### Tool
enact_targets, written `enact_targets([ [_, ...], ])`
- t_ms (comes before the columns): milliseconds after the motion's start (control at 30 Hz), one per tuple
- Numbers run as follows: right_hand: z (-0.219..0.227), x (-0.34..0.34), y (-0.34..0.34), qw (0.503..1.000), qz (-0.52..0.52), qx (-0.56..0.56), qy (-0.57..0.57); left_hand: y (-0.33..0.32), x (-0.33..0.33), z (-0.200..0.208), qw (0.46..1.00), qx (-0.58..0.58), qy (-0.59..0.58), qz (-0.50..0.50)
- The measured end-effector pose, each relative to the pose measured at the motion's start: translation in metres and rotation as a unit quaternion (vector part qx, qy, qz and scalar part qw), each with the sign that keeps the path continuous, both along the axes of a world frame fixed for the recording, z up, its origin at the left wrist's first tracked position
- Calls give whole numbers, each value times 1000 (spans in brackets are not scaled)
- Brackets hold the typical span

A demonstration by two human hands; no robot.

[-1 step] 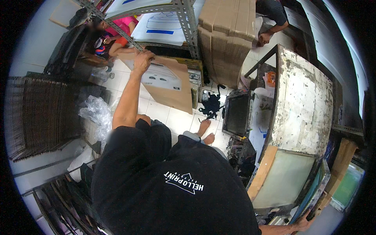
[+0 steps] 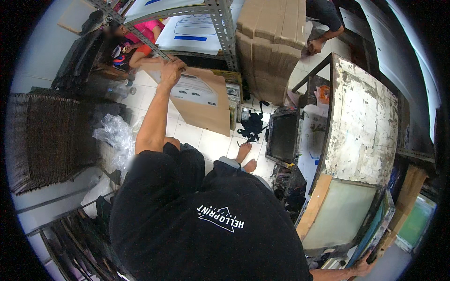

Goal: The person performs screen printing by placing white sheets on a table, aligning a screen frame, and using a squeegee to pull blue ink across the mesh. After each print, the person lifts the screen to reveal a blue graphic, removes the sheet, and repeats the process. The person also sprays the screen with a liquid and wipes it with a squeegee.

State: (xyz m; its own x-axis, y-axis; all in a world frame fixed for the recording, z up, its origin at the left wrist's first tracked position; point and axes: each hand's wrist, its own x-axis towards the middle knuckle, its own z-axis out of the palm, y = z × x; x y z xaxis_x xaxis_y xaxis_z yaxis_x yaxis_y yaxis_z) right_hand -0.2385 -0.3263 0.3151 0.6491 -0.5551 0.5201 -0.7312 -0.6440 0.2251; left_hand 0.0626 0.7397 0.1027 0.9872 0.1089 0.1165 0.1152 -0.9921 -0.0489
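My left hand (image 2: 172,71) is stretched out ahead, fingers curled around the lower visible part of a perforated metal shelf post (image 2: 140,39). Just behind and below that hand, a brown cardboard sheet (image 2: 206,114) with a printed drawing on it leans against the rack. At the lower right my right hand (image 2: 361,268) is closed at the edge of a framed printing screen (image 2: 382,220), one of several standing upright together. Part of its fingers is hidden by the frame edge.
A paint-crusted board (image 2: 361,122) and a pale screen (image 2: 344,213) stand on my right. Tall cardboard stacks (image 2: 269,47) rise ahead. Black scraps (image 2: 253,125) and clear plastic (image 2: 115,136) lie on the tiles. One person sits far left; another person's arm (image 2: 326,37) shows far right.
The view has shifted very slightly. Both hands keep their places.
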Motion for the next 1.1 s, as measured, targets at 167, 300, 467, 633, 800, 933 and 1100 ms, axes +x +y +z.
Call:
enact_targets([
  [167,1,7,16,998,-50,-24,34,-9,22,-20,993,-29,-114,1],
  [300,9,3,16,997,49,39,-35,-60,35,-30,959,-63,-271,-50],
  [467,22,6,18,1000,14,3,-18,-213,79,-35,893,-232,-287,-256],
  [633,29,-4,5,991,83,91,-58,-367,161,8,874,-283,-250,-305],
  [800,24,-14,-9,987,98,107,-67,-397,275,40,962,-135,-228,-69],
  [933,27,-8,-7,984,94,127,-78,-419,320,45,1000,1,-4,-1],
  [1100,27,-11,-22,977,146,119,-99,-430,346,-9,998,52,-34,33],
])
